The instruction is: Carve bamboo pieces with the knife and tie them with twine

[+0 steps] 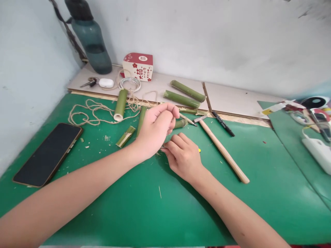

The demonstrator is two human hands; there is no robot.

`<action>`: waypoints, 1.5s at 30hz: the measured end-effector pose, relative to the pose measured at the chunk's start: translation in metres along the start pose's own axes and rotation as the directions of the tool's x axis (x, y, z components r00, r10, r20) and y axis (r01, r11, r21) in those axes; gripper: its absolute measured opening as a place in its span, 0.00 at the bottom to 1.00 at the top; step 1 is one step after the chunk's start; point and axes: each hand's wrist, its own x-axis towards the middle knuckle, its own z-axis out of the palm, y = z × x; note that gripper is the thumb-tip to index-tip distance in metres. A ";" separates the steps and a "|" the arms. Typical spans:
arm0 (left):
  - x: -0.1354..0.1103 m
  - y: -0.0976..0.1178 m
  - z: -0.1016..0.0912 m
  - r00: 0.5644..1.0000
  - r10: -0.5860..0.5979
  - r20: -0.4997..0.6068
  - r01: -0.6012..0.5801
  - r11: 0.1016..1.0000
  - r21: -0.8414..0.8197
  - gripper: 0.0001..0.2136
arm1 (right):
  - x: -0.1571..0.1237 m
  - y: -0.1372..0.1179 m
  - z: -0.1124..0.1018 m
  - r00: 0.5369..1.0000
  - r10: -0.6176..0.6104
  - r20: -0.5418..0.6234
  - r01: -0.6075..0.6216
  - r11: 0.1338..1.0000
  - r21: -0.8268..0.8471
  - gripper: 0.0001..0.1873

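Observation:
My left hand [157, 129] is held above the green mat with its fingers curled; what lies in it, if anything, is hidden. Just below and to its right, my right hand [183, 156] is closed near the mat. A thin metallic tip shows at its fingertips, and a small yellow end [199, 150] peeks out on its far side; most of this tool is covered by the hand. Behind the left wrist stands out a green bamboo piece [141, 120], partly hidden. Another bamboo piece [181, 124] lies behind the hands. A split bamboo piece [125, 136] is left of them.
A hammer [223, 150] and a black marker [222, 124] lie to the right. Leftward are a phone [49, 155], twine [90, 112] and an upright bamboo tube [121, 103]. Along the wall stand a bottle [93, 44] and a red-white box [138, 67], with bamboo lengths [182, 99] nearby.

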 end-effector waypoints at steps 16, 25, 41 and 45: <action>0.021 0.018 -0.025 0.944 -0.240 0.228 0.254 0.967 -0.034 0.06 | -0.004 0.007 0.001 1.000 -0.005 0.004 0.005 1.000 0.022 0.11; 0.020 0.025 -0.027 0.870 -0.360 0.337 0.377 0.926 0.017 0.12 | -0.006 0.006 0.001 0.999 0.002 0.035 -0.003 0.999 0.040 0.11; 0.018 0.023 -0.026 0.900 -0.292 0.325 0.274 0.956 0.100 0.12 | -0.007 0.010 0.002 0.998 0.011 0.062 -0.014 0.999 0.045 0.11; 0.021 0.022 -0.028 0.927 -0.265 0.266 0.279 0.960 -0.012 0.09 | -0.007 0.010 0.002 0.998 0.012 0.067 -0.016 0.999 0.051 0.11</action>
